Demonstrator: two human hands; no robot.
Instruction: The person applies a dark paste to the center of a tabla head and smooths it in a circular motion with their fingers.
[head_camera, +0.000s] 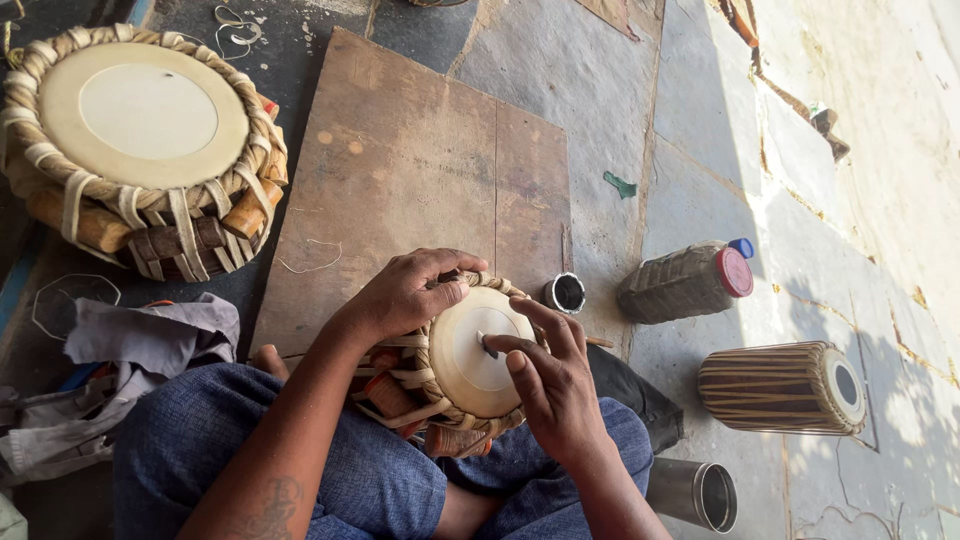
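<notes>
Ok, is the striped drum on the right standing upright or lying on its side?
On its side. The striped drum lies on the stone floor with its round head facing sideways, toward the right, not up.

only real package here is a plastic jar (683, 283) lying on its side on the stone floor, right of the wooden board. it's got a red lid (735, 271) and dark stuff inside.

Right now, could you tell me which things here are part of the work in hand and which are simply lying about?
In hand:
- small drum on the lap
- left hand steadying its rim
- right hand pressing a small dark tool on the skin
- small black pot beside it, probably

Lying about:
- large drum
- striped drum
- red-capped container
- steel cup
- grey cloth
- wooden board
</notes>
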